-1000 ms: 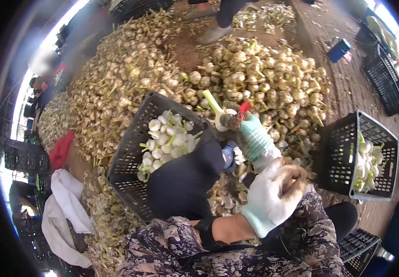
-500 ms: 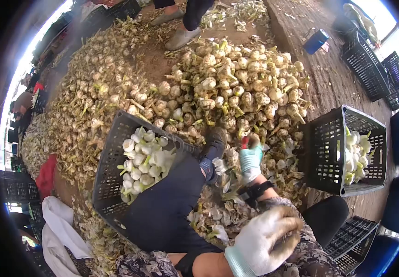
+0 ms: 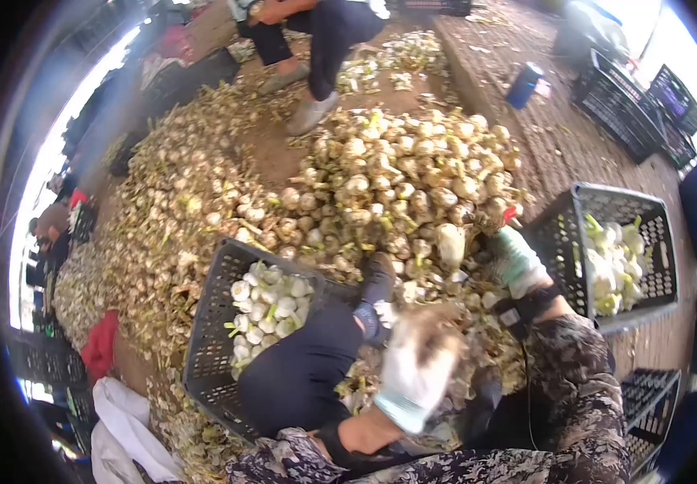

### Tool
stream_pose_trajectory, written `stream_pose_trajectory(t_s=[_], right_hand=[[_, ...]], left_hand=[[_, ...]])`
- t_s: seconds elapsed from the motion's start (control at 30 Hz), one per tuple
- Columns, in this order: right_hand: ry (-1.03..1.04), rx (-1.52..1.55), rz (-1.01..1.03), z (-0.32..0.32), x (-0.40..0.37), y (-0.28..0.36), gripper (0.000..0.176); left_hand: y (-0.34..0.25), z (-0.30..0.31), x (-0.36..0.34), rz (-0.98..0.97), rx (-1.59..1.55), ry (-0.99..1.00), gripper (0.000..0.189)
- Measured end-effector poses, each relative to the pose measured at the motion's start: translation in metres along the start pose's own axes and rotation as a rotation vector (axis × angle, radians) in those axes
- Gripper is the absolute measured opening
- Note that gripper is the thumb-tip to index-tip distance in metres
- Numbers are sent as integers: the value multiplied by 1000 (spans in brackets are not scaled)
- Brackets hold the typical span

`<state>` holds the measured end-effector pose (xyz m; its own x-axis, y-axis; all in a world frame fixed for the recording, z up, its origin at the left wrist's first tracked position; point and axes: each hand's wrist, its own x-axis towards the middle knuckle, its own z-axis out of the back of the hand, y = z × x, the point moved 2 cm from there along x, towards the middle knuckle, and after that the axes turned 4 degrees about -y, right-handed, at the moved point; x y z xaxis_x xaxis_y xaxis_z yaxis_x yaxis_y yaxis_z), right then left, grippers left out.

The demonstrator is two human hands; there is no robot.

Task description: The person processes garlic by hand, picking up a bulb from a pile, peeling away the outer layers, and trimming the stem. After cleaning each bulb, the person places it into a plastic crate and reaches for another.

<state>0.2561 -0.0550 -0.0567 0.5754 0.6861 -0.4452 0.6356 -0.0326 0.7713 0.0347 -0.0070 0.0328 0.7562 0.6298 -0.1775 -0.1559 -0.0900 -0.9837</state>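
Observation:
Gloved in white with a pale green cuff, my left hand [image 3: 421,363] is over the garlic skins beside my knee; motion blurs its fingers, and anything in them cannot be made out. My right hand [image 3: 516,260], also gloved, is at the right edge of the garlic pile [image 3: 397,177], its fingers closed around a small red object [image 3: 510,214]. A pale, blurred garlic bulb [image 3: 451,244] shows just left of this hand. By my leg, a black crate [image 3: 203,323] holds white trimmed bulbs [image 3: 272,306].
On the right, another black crate [image 3: 578,242] holds trimmed garlic. A person [image 3: 324,48] is behind the pile. A blue can [image 3: 523,85] stands on the boards near stacked crates [image 3: 619,105]. White cloth [image 3: 130,427] and red cloth [image 3: 102,343] lie at left.
My right hand has moved right and up to the pile's edge with the red object. My left hand has moved left and up from my lap. The whole view has shifted a little.

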Motion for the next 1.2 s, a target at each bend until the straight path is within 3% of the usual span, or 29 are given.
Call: stream_pose_trajectory(t_s=[0.03,0.07,0.1,0.13,0.17,0.23,0.3,0.37,0.4,0.43,0.5,0.53,0.57,0.63,0.7,0.73,0.8,0.97,1.03,1.1,1.17,1.2], right_hand=[[254,37,-22,5,-28,15,20],[111,-206,85,-18,-73,38,27],[163,52,10,-22,-95,40,36],[214,37,19,-18,-107,35,36],[267,25,24,-14,-117,28,37],[204,-77,96,-11,-139,15,40],[109,-23,12,-10,-150,13,45],[128,127,102,-13,-147,2,48],[145,277,235,-12,-142,-9,49],[148,293,240,-7,-138,-16,49],[230,332,105,1,-131,-21,46],[191,220,56,-3,-136,-14,44],[155,93,136,3,-134,-24,39],[-60,8,225,-18,-137,-12,31],[-93,59,254,-15,-132,-15,23],[-70,-5,300,-14,-131,-16,23],[-40,-156,325,-10,-132,-9,23],[97,-148,244,1,-133,-1,21],[155,-354,347,-1,-134,7,18],[166,-326,328,-2,-139,10,18],[183,-104,201,2,-134,-2,19],[232,6,176,0,-135,-4,21]], left_hand=[[0,0,2,64,-90,-25,34],[15,-1,6,13,-138,-25,37],[27,-3,9,-39,-184,-30,41],[23,-12,12,286,-593,114,49],[9,-17,6,442,-687,268,56],[13,-30,-1,430,-750,426,56],[35,-36,1,481,-730,441,52],[30,-32,6,261,-683,384,51],[18,-33,6,265,-665,227,57],[18,-30,10,144,-447,151,65],[14,-29,19,-388,113,10,73],[15,-34,20,-393,119,14,73],[16,-40,18,-422,122,-45,76],[29,-42,14,-430,132,-99,79],[44,-38,22,-375,130,-90,82],[42,-35,21,-503,340,-88,85],[38,-34,18,-472,368,-74,87],[17,-34,11,-519,498,-54,89],[21,-33,13,-549,464,-74,89],[21,-31,14,-578,431,-95,88],[15,-32,13,-762,651,-103,88],[12,-33,14,-760,652,-101,88]])
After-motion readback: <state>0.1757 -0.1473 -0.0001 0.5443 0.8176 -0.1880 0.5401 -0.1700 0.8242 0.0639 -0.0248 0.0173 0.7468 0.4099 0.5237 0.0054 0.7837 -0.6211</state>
